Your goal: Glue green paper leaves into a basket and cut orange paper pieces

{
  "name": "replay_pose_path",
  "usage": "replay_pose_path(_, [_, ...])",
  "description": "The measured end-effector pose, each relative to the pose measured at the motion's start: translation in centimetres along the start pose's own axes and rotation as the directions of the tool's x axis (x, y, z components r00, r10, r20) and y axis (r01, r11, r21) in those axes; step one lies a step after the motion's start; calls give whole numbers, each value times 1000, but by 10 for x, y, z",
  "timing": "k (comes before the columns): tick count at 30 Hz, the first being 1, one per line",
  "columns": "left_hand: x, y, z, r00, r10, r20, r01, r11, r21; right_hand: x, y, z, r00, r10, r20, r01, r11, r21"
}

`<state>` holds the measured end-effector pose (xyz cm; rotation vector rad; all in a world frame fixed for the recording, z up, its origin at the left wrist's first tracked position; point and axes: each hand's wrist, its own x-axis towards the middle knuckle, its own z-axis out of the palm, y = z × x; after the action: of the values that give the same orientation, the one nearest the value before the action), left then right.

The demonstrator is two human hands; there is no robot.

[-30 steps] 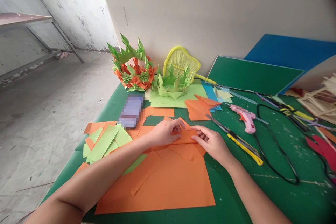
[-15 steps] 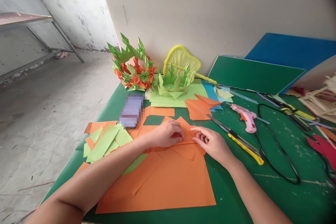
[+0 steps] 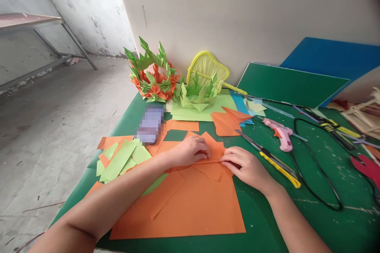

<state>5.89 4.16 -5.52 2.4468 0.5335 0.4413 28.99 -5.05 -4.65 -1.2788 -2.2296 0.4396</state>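
A small piece of folded orange paper (image 3: 214, 151) lies under my fingers, over a larger orange sheet (image 3: 204, 213). My left hand (image 3: 191, 151) has its fingers curled down and pressed on the left part of that folded paper. At its right edge, the thumb and fingers of my right hand (image 3: 245, 166) come together in a pinch on the paper. Loose orange offcuts lie just below both hands. To the left is a pile of light green paper pieces (image 3: 118, 160). A yellow utility knife (image 3: 274, 162) rests right of my right hand.
Farther back stand a green paper crown (image 3: 198, 97) and a taller green and orange paper one (image 3: 152, 75). A phone (image 3: 150, 124) lies at the left. On the right are a pink glue gun (image 3: 280, 132) with its black cord and a pair of pliers (image 3: 329, 128).
My right hand's fingers have closed in on the right edge of the folded orange paper. The left hand stays on the paper. The whole view has shifted slightly.
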Motion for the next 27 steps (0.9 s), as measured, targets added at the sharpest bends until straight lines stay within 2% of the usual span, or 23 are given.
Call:
replay_pose_path(6, [0, -2, 0, 1000, 1, 5, -1, 1000, -9, -3, 3, -4, 993, -116, 18, 117, 991, -71])
replay_pose_path(11, [-1, -8, 3, 999, 35, -19, -36, 999, -21, -6, 3, -8, 994, -99, 44, 102, 991, -87])
replay_pose_path(19, [-2, -6, 3, 998, 65, -16, -64, 996, 62, -7, 2, -9, 994, -74, 79, 83, 991, -109])
replay_pose_path(27, [-1, -8, 4, 996, 90, -27, -89, 995, 51, -1, -7, -1, 984, -146, 105, 159, 979, -128])
